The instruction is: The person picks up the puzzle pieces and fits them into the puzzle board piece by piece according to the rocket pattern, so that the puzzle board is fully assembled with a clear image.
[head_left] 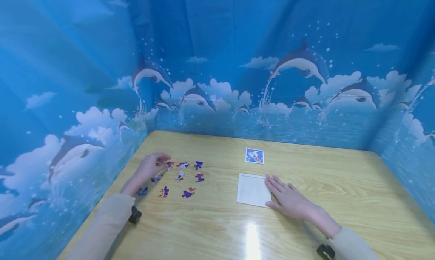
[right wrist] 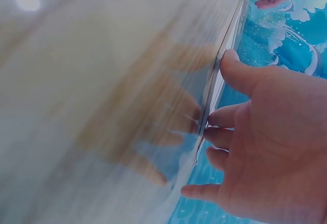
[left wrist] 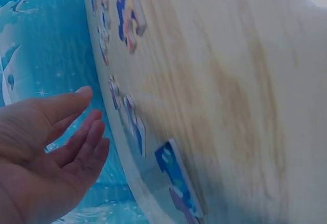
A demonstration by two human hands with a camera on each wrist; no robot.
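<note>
Several jigsaw pieces in purple, orange and white lie apart in loose rows on the left of the table. Over the back-left piece (head_left: 170, 165) hovers my left hand (head_left: 151, 167), thumb and fingers loosely bent. The left wrist view shows a gap between its thumb and fingers, with nothing held. A blue piece (left wrist: 179, 178) lies nearest in that view. My right hand (head_left: 289, 199) is stretched out, its fingertips and thumb on the right edge of a pale, square puzzle tray (head_left: 253, 190). From the right wrist, the tray's thin edge (right wrist: 212, 88) shows against the thumb.
A small square picture card (head_left: 254, 155) with a white figure on blue and red lies behind the tray. The wooden table (head_left: 217, 218) has a bright light reflection at the front. A blue dolphin-print curtain (head_left: 217, 63) stands behind it and along both sides.
</note>
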